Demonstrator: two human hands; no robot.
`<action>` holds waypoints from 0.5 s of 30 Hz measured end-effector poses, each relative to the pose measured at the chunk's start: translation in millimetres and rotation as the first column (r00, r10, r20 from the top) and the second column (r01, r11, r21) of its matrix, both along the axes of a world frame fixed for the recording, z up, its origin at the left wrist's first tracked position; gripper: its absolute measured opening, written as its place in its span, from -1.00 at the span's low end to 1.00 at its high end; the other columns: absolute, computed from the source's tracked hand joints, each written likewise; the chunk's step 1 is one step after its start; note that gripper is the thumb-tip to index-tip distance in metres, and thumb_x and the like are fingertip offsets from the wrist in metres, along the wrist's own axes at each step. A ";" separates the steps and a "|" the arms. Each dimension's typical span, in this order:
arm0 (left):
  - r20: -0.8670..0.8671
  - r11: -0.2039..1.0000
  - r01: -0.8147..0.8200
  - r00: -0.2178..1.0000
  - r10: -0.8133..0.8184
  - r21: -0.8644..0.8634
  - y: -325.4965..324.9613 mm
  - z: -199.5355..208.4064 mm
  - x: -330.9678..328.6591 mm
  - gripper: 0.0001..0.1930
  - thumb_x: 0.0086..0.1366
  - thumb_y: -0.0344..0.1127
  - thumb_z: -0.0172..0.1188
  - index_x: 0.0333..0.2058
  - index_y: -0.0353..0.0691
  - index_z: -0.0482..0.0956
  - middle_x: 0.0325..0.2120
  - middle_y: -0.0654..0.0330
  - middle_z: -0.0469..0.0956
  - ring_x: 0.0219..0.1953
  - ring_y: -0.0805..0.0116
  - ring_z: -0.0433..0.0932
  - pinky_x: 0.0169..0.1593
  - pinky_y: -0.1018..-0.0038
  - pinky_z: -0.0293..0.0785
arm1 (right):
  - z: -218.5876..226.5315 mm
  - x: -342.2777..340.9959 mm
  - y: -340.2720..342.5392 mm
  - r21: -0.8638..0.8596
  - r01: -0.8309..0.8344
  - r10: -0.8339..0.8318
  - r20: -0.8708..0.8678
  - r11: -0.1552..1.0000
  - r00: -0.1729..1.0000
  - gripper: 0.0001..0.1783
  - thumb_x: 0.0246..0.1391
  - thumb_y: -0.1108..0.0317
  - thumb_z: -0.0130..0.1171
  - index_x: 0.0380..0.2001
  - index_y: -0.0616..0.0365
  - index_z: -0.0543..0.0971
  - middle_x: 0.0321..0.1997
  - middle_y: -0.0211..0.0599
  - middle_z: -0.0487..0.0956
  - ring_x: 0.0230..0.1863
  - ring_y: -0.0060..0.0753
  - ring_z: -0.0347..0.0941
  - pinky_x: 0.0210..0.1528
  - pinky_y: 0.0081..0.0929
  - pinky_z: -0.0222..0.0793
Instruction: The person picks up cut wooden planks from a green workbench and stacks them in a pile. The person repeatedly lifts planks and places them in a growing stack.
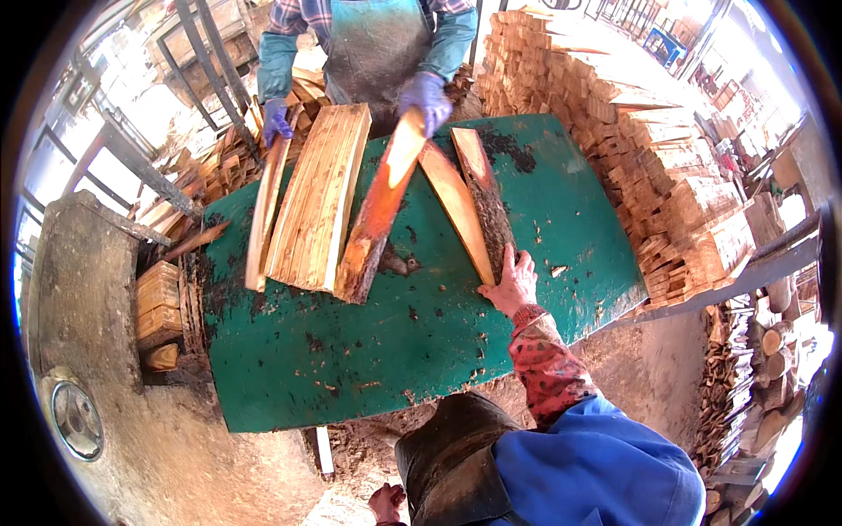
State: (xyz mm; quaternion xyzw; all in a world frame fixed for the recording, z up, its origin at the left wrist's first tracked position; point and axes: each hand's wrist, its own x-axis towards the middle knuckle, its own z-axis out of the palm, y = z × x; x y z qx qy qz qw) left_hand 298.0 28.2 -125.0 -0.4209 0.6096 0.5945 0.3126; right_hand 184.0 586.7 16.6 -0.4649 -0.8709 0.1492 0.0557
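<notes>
My right hand (513, 282) spans the near ends of two boards, its thumb at the pale tapered board (458, 203) and its fingers on the bark-edged board (488, 200). Both boards lie on a green tabletop (351, 368), their far ends closer together. My left hand (386, 503) hangs low by my dark apron, away from the table; its fingers are too small and shaded to read. Opposite me, a co-worker's gloved hands hold a narrow strip (267, 206) and a reddish-brown bark slab (379, 210). A stack of pale boards (320, 197) lies between those pieces.
Stacked wood pieces (605, 114) rise along the table's right side. More cut wood (158, 302) sits by the left edge, near a worn machine housing (83, 280) with a round handwheel (77, 419). Split logs (772, 351) are piled at the lower right. Bark crumbs dot the tabletop.
</notes>
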 end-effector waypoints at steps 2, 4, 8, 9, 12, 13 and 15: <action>-0.054 0.989 0.130 0.991 -0.126 0.069 -25.0 -22.6 12.0 -0.73 0.29 -0.18 0.17 -0.51 -0.22 0.53 -0.65 0.30 0.48 -0.64 0.50 0.38 -0.58 0.53 0.27 | 4.0 0.9 4.2 -0.079 -0.050 0.044 -0.079 0.996 0.996 0.18 -0.37 0.11 0.50 0.30 0.22 0.07 0.23 0.19 0.15 0.22 0.22 0.16 0.20 -0.03 0.22; -0.071 0.956 0.268 0.963 -0.261 0.119 -39.1 -42.8 12.7 -0.74 0.30 -0.17 0.15 -0.44 -0.24 0.52 -0.64 0.25 0.47 -0.64 0.45 0.39 -0.59 0.50 0.28 | 9.9 12.1 18.1 -0.125 -0.081 0.061 -0.156 0.989 0.986 0.12 -0.33 0.17 0.45 0.30 0.25 0.08 0.22 0.20 0.16 0.18 0.22 0.24 0.18 -0.13 0.30; -0.183 0.899 0.412 0.905 -0.384 0.149 -110.9 -96.9 17.7 -0.75 0.26 -0.26 0.20 -0.33 -0.39 0.50 -0.50 0.05 0.55 -0.52 0.27 0.56 -0.49 0.42 0.52 | 20.5 29.9 13.9 -0.206 -0.097 0.033 -0.292 0.974 0.956 0.05 -0.33 0.14 0.44 0.25 0.31 0.21 0.13 0.19 0.30 0.12 0.15 0.35 0.14 -0.22 0.35; -0.275 0.843 0.538 0.813 -0.513 0.020 -109.6 -95.4 16.7 -0.75 0.27 -0.23 0.19 -0.36 -0.35 0.51 -0.54 0.11 0.52 -0.55 0.33 0.51 -0.51 0.44 0.45 | 26.2 39.1 9.7 -0.212 -0.108 0.031 -0.336 0.971 0.941 -0.02 -0.30 0.17 0.41 0.23 0.31 0.27 0.03 0.11 0.44 0.03 -0.05 0.44 0.06 -0.32 0.38; -0.414 0.544 0.733 0.383 -0.826 -0.408 -98.3 -82.2 13.7 -0.73 0.30 -0.14 0.15 -0.47 -0.22 0.54 -0.67 0.30 0.41 -0.62 0.50 0.35 -0.56 0.51 0.26 | 49.3 60.4 -13.2 -0.700 -0.113 -0.323 -0.460 0.705 0.827 -0.09 -0.24 0.22 0.36 0.22 0.34 0.29 -0.05 -0.06 0.52 -0.08 -0.31 0.47 -0.04 -0.44 0.40; -0.410 0.419 0.727 0.205 -0.889 -0.544 -93.7 -77.5 9.8 -0.71 0.30 -0.11 0.13 -0.50 -0.17 0.55 -0.72 0.36 0.38 -0.64 0.56 0.30 -0.57 0.54 0.19 | 39.4 70.4 -21.0 -0.744 -0.230 -0.436 -0.580 0.627 0.688 -0.18 -0.14 0.25 0.28 0.21 0.38 0.30 -0.12 -0.20 0.54 -0.20 -0.46 0.46 -0.12 -0.52 0.41; -0.314 0.379 0.786 0.248 -0.917 -0.489 -86.6 -69.7 -6.7 -0.71 0.30 -0.09 0.14 -0.47 -0.17 0.57 -0.70 0.37 0.40 -0.61 0.56 0.30 -0.53 0.53 0.21 | 28.5 84.9 -36.6 -0.820 -0.351 -0.608 -0.571 0.451 0.552 -0.37 0.00 0.27 0.14 0.13 0.39 0.37 -0.13 -0.15 0.56 -0.22 -0.37 0.53 -0.13 -0.46 0.46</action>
